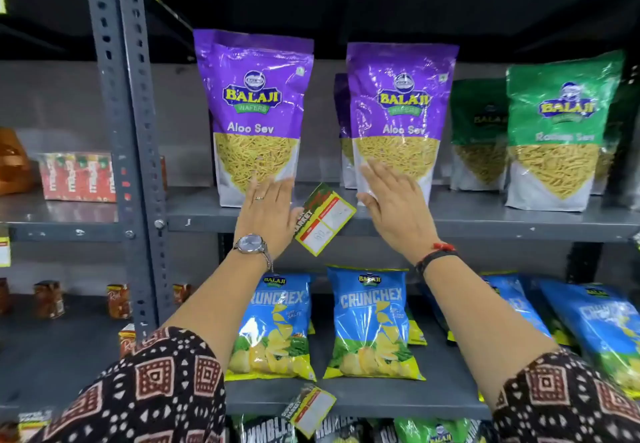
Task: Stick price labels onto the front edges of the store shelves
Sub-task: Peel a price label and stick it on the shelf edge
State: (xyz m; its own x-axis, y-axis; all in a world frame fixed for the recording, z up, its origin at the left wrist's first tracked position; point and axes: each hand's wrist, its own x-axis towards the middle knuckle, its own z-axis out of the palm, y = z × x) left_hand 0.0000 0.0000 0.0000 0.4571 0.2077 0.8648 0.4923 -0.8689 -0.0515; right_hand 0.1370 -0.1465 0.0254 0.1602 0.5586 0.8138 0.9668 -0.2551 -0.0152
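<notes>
A yellow, red and green price label [323,219] hangs tilted on the grey front edge of the middle shelf [485,228], between my two hands. My left hand [268,214], with a watch on its wrist, is flat and open just left of the label, and its fingertips rest on the base of a purple Aloo Sev bag [254,113]. My right hand [394,207] is open just right of the label, with its fingers against a second purple bag [400,120]. A second tilted label [311,408] sits on the lower shelf's edge [398,404].
Green Balaji bags [557,131] stand at the right of the middle shelf. Blue Crunchex packets [372,325] lie on the lower shelf. A perforated grey upright [133,131] divides this bay from the left one, which holds red packs [78,177] and jars.
</notes>
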